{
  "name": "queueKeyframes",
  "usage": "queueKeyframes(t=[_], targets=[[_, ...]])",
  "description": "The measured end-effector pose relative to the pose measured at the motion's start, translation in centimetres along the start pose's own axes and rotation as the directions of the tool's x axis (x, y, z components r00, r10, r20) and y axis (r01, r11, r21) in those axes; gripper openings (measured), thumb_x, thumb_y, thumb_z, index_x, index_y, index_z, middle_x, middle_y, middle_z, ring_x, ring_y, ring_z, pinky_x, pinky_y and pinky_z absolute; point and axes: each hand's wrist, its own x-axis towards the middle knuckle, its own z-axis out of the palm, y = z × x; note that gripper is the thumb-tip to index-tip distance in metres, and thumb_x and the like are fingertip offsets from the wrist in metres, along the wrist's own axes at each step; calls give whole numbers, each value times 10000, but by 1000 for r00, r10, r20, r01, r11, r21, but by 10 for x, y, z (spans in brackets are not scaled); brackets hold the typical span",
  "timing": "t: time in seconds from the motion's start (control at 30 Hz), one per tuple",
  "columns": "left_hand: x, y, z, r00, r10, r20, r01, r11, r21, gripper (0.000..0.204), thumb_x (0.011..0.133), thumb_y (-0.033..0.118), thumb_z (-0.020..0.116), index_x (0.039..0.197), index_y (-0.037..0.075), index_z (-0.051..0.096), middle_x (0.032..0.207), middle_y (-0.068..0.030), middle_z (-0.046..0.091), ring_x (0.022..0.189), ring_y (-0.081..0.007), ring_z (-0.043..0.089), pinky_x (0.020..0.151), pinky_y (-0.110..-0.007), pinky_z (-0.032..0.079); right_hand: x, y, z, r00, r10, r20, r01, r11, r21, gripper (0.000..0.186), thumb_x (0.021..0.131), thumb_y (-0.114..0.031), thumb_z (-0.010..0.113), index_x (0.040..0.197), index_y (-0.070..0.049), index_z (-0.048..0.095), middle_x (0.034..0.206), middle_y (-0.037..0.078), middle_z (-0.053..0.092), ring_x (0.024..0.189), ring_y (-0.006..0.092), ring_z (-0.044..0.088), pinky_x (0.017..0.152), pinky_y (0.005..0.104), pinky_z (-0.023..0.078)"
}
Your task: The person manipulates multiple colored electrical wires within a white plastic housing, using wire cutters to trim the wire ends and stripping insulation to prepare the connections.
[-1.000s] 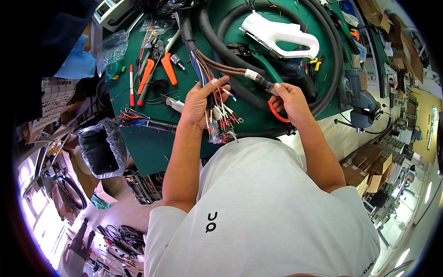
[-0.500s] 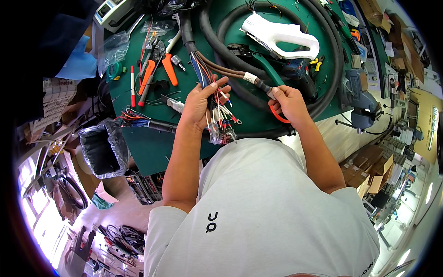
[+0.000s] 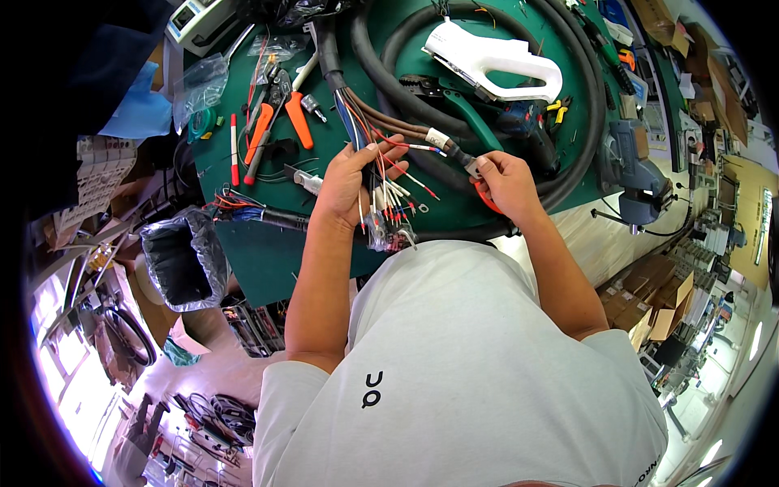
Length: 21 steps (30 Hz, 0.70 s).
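Observation:
My left hand [image 3: 350, 180] is closed around a bundle of thin wires [image 3: 381, 170] that fan out from the end of a thick black cable [image 3: 328, 53]. Several of the wires end in white sleeves and small metal terminals below the fingers. One red wire with a white sleeve stretches sideways toward my right hand. My right hand [image 3: 508, 185] pinches the metal lug [image 3: 473, 168] at the end of thick brown wires [image 3: 398, 123], which carry a white sleeve [image 3: 436, 138]. A red-orange loop [image 3: 487, 199] shows under the right fingers; what it belongs to is hidden.
On the green table [image 3: 260, 264] lie orange-handled crimping pliers [image 3: 299, 122], a red-and-white marker [image 3: 234, 150] and green-handled pliers [image 3: 471, 118]. A white handheld housing [image 3: 495, 63] rests on coiled black cable [image 3: 596, 105]. A vise [image 3: 637, 174] stands right, a lined bin [image 3: 182, 258] left.
The thin wires have spread wider below my left hand, and a red wire now points out toward the right. My right hand stays at the lug, almost unmoved.

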Motion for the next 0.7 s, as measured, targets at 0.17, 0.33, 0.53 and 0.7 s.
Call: queueKeyframes(t=[0.17,0.33,0.53,0.7], targets=[[-4,1,1,1000,-9,14,9,999,45,268,978,91,414,1216,-32,427,1167,-235,571,1101,-316,589,883,-482,550,-13,-11,9,928,-344,-143,270,886,-376,154,881,-139,601,949,-11,654,825,108,664,738,233,625,660,339,491],[-4,0,4,999,-45,-17,44,996,-76,339,1014,259,382,1157,-21,509,1110,-187,573,1100,-293,567,873,-531,527,-27,-34,20,746,-666,-10,596,673,-439,159,827,-148,681,938,-36,661,899,112,646,808,292,608,674,372,490],[1,-6,3,998,20,58,-7,975,-220,472,1016,381,339,1219,-30,454,1090,-169,541,1113,-306,523,930,-578,469,-53,-58,35,803,-332,496,558,712,-427,447,862,-475,616,725,-49,616,703,105,625,658,310,609,597,397,467],[7,-11,0,992,53,110,-19,957,-288,502,1015,404,316,1227,-35,435,1107,-171,530,1067,-314,528,900,-596,464,-58,-54,49,807,-311,501,567,646,-511,415,866,-411,597,700,-31,596,689,151,628,638,354,610,578,438,468]])
